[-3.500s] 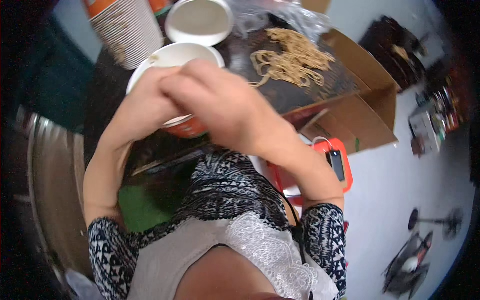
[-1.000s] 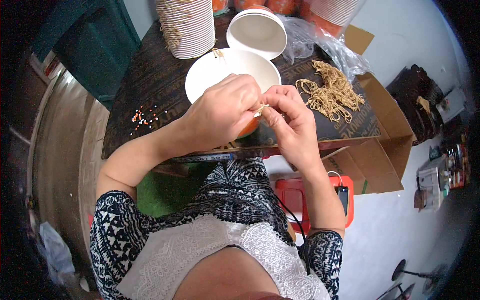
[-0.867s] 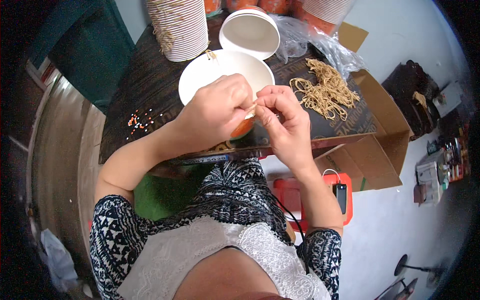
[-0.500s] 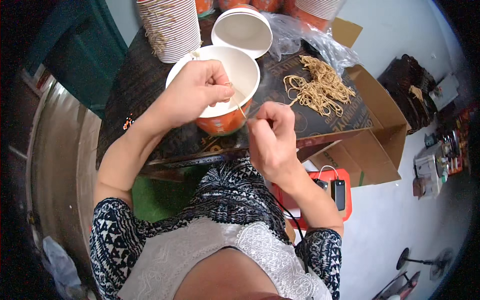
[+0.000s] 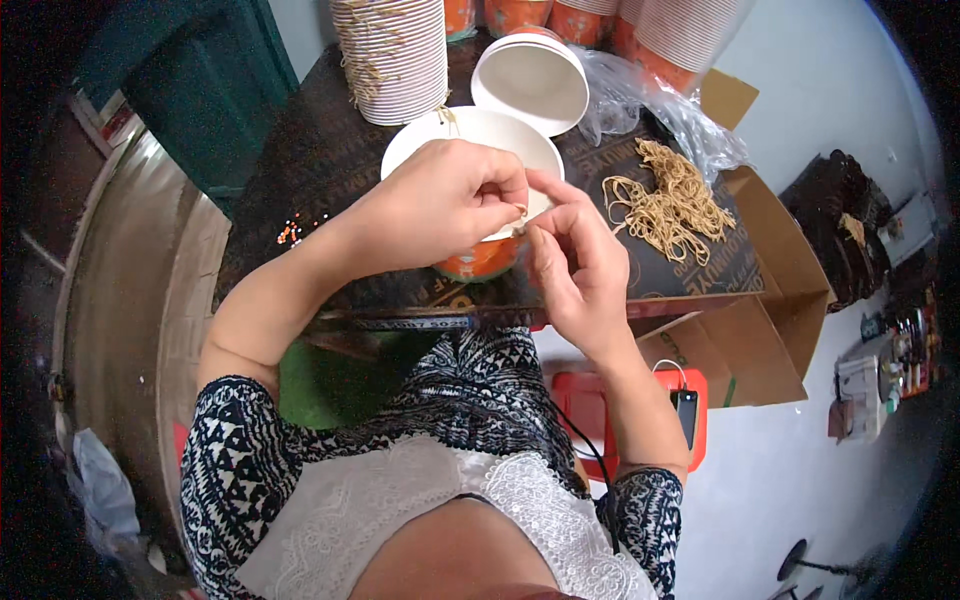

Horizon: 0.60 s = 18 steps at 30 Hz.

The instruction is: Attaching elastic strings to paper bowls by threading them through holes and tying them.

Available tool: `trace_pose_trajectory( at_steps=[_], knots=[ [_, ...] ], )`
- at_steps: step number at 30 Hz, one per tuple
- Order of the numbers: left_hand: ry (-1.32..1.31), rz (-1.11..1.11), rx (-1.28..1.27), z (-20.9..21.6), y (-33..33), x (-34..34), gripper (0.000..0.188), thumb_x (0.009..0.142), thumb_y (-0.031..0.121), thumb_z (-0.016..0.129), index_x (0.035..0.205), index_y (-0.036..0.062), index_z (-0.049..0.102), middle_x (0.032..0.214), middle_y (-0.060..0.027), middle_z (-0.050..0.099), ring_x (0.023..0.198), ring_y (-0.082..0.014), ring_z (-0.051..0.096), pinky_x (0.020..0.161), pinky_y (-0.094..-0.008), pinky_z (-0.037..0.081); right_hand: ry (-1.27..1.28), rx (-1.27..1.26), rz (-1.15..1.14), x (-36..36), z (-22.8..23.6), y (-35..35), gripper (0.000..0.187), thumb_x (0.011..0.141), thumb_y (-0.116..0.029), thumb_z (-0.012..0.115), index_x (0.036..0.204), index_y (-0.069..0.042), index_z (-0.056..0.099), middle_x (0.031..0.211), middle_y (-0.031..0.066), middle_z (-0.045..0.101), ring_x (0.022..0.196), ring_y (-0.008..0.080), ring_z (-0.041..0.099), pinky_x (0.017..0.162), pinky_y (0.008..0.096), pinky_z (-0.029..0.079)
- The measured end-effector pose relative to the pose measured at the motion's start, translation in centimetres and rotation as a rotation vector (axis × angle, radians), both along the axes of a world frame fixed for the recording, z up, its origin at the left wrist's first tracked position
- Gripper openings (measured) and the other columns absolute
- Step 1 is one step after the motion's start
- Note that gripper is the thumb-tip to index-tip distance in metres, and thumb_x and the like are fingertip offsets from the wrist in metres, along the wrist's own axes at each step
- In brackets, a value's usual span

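Note:
My left hand (image 5: 450,205) is closed in a pinch on a thin tan string (image 5: 521,211), above the near rim of a paper bucket (image 5: 478,262). This bucket is white inside and orange outside, and it stands upright near the table's front edge. Fingertips of my right hand (image 5: 583,265) pinch at the same string, almost touching the left ones; the fingers partly hide the strand. A short knotted bit of string (image 5: 447,118) hangs at the bucket's far rim. To the right lies a loose pile of tan string (image 5: 680,200).
Behind stands a tall stack of white buckets (image 5: 395,60) with string ends along its side. One bucket (image 5: 530,85) lies tilted beside clear plastic wrap (image 5: 690,125). Small coloured beads (image 5: 290,232) are at left. A cardboard box (image 5: 775,235) stands beyond the table's right edge.
My hands have come together, the right one meeting the left at the string, where before a stretched strand ran between them. The whole view has shifted slightly.

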<state>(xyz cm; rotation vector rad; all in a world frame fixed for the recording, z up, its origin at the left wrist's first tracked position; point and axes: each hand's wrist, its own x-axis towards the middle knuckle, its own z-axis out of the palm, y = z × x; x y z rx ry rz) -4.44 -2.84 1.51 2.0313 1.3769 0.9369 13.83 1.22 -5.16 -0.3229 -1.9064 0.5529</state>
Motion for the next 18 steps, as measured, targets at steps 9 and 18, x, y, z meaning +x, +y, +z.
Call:
trace_pose_trajectory(
  at_steps=[9,18],
  knots=[
    [-0.024,0.089,-0.032,-0.7,-1.2,-0.2,0.006,0.083,0.004,0.066,0.083,0.0006,0.062,0.075,0.0005,0.059,0.068,-0.0044,0.051,0.061,-0.0222,0.044,0.113,-0.320,0.051,-0.6,-0.7,-0.7,0.004,0.088,0.003,0.059,0.091,0.002,0.057,0.086,0.0101,0.059,0.070,0.0154,0.057,0.063,0.0272,0.046],
    [0.157,-0.010,0.383,-1.6,-2.3,0.3,0.012,0.074,-0.003,0.066,0.079,0.0037,0.058,0.074,-0.0049,0.057,0.076,-0.0190,0.055,0.073,-0.0316,0.046,0.106,-0.263,-0.077,-1.2,-0.9,-1.6,0.009,0.086,0.001,0.065,0.091,0.001,0.058,0.080,0.0091,0.056,0.068,0.0175,0.056,0.061,0.0279,0.045]
  ],
)
